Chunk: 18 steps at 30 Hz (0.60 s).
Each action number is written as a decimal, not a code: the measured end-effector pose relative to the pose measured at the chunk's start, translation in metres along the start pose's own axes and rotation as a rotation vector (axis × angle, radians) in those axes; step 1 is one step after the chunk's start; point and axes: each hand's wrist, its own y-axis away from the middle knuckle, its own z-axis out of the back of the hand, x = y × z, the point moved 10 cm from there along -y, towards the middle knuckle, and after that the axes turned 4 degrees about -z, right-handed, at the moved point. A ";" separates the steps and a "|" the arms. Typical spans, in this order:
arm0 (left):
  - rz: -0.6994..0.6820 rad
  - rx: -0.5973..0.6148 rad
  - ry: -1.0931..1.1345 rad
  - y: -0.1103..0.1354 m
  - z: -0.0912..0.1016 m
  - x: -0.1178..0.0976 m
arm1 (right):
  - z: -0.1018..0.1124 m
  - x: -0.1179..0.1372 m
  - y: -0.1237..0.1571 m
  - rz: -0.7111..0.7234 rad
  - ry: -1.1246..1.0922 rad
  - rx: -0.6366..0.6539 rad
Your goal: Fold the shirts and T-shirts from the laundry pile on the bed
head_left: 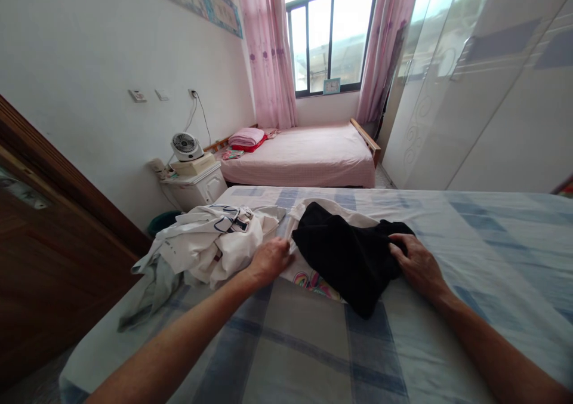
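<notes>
A black garment (pixel 344 255) lies crumpled on the blue checked bed sheet (pixel 290 344), on top of a white garment with a coloured print (pixel 313 283). My left hand (pixel 271 261) rests at the left edge of that white garment, fingers curled onto the cloth. My right hand (pixel 414 264) lies on the right end of the black garment, fingers pressed into its fabric. A heap of white clothes with dark lettering (pixel 210 243) sits to the left of my left hand, one grey-green piece hanging over the bed's edge.
A wooden door (pixel 49 243) stands at the left. Beyond the bed are a white nightstand (pixel 197 186) with a small fan (pixel 185 146), a pink bed (pixel 308 153) under the window, and a white wardrobe (pixel 483 93) along the right.
</notes>
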 end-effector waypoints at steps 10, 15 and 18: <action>-0.025 -0.312 -0.431 -0.020 0.114 0.010 | 0.031 -0.021 -0.001 -0.222 -0.189 -0.198; 0.095 -0.553 -0.166 -0.003 0.185 0.045 | 0.036 -0.053 -0.003 -0.367 -0.223 -0.291; -0.171 -0.175 0.053 -0.008 0.101 0.012 | 0.032 -0.056 -0.004 -0.372 -0.233 -0.286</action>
